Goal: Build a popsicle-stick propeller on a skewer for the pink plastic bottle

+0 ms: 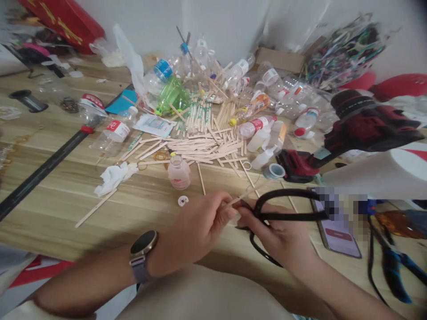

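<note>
My left hand [196, 224], a watch [144, 244] on its wrist, pinches a thin wooden stick [243, 196] that points up and to the right. Close beside it, my right hand [283, 235] is closed on black-handled scissors [290, 216], whose loops point right and down. The scissor blades lie by the left fingertips, largely hidden by the hands. Beyond my hands stand a small jar [179, 172] with pinkish contents and a round white piece [183, 201] lying flat. A pile of flat wooden sticks [203, 149] spreads across the middle of the table.
Plastic bottles [240, 69] crowd the back. On the right are a red and black power tool [353, 129], a phone [340, 235] and pliers [393, 262]. A black rod [43, 171] with a bottle top on its end crosses the left, near a crumpled tissue [113, 178].
</note>
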### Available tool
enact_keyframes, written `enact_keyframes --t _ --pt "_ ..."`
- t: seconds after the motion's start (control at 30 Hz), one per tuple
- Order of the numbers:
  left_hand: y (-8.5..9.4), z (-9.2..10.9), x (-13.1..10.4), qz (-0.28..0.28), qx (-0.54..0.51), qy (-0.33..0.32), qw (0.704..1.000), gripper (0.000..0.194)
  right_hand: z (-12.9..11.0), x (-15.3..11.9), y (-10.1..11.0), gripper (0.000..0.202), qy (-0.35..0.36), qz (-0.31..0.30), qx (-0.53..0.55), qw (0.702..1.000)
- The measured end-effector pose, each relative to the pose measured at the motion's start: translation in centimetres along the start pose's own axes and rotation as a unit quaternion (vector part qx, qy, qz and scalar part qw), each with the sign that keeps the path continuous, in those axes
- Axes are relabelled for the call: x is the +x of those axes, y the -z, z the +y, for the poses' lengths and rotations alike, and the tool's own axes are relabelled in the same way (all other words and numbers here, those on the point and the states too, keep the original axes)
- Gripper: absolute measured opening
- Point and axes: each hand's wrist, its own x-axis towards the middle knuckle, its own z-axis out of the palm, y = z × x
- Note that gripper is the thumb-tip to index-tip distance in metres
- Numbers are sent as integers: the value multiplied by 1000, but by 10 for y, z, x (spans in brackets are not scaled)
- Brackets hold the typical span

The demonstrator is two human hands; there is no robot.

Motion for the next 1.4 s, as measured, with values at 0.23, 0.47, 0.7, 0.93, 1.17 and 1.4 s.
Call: enact_keyframes --t 0.23,0.47,0.7,0.93,1.17,1.4 --pt "5 15 3 -160 -505 269 805 33 10 0 8 15 152 -4 -133 979" --pt "9 5 3 18 -473 211 855 32 23 -10 14 13 193 -40 -150 969" --pt "11 12 -4 -48 -164 184 968 34 6 -7 34 23 255 -38 -346 902" --pt "10 18 -6 -69 -84 156 982 34 -2 4 39 31 319 -68 -438 837" --pt "10 19 -3 -96 -59 163 980 38 -6 9 41 32 341 -91 -460 815" --pt "11 20 -2 -104 -24 152 983 41 -6 10 42 31 351 -99 -467 805"
